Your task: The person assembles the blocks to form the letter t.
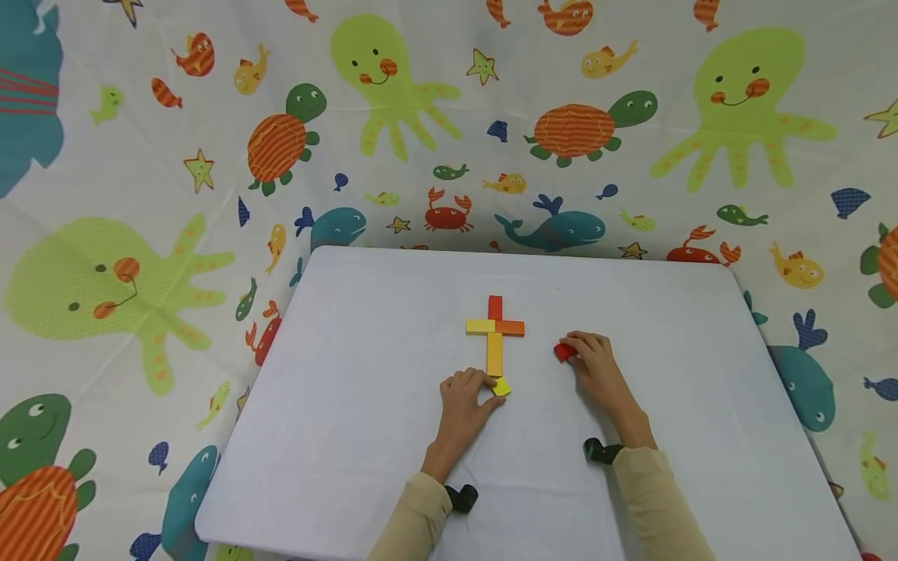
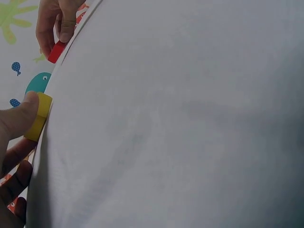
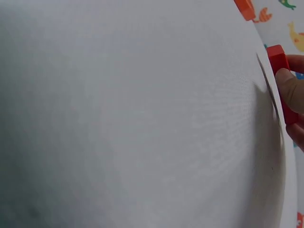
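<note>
My left hand (image 1: 463, 401) pinches a bright yellow block (image 1: 501, 387) between thumb and fingers, at the lower end of a cross of blocks. The left wrist view shows the thumb pressed against this yellow block (image 2: 39, 118). To the right of the cross, my right hand (image 1: 599, 370) holds a red block (image 1: 563, 353); in the right wrist view the red block (image 3: 278, 61) looks long. The cross has a red block (image 1: 495, 307) on top, a pale yellow block (image 1: 480, 327) on the left, an orange block (image 1: 510, 329) on the right and an upright yellow-orange block (image 1: 494, 354) below.
Everything lies on a white-covered table (image 1: 351, 436) with rounded corners. Behind and around it hangs a cloth (image 1: 435, 70) printed with sea animals. Dark wrist devices (image 1: 461, 499) stick out beside both beige sleeves (image 1: 414, 518).
</note>
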### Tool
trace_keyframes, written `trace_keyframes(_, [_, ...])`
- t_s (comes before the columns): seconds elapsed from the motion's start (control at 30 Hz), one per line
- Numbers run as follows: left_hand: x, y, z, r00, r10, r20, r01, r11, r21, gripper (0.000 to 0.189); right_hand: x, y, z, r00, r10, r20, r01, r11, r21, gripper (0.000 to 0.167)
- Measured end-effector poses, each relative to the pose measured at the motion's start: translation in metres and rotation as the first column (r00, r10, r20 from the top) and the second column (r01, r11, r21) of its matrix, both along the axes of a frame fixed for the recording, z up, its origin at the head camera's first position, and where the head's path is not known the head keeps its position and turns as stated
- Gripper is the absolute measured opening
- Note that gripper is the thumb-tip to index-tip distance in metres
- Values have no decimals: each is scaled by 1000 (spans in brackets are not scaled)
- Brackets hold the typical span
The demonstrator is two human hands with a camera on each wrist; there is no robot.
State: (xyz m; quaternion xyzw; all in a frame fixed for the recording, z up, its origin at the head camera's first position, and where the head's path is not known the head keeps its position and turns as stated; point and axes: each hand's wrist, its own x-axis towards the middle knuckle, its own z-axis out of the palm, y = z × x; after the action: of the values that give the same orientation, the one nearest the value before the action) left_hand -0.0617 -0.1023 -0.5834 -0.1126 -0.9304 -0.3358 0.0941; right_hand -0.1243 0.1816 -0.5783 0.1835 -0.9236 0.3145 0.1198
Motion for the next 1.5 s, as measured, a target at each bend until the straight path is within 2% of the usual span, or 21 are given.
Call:
trace_keyframes(0.17, [-1,0,-1,1000,-3,7,3,1000,6,33,3,-1,0,1000,-4,-10,4,1000,6,37])
trace_keyframes(0.43, [-1,0,-2,1000,-1,-26,2,1000,5,33,9,-6,0,1000,-8,0,8,1000,-15,37])
trace_keyframes(0.67, [0,0,-1,1000,1,-11,-1,1000,13,32,13,-8,0,1000,-4,-10,3,999,-39,37])
trace_keyframes(1.1, [0,0,-1,1000,2,-27,-2,1000,9,33,22,-12,3,1000,-2,10,2,1000,-21,38])
trace_keyframes(1.5, [-1,0,-3,1000,2,3,-2,1000,-2,28,27,-20,6,999,30,-15,-30,1000,1,37])
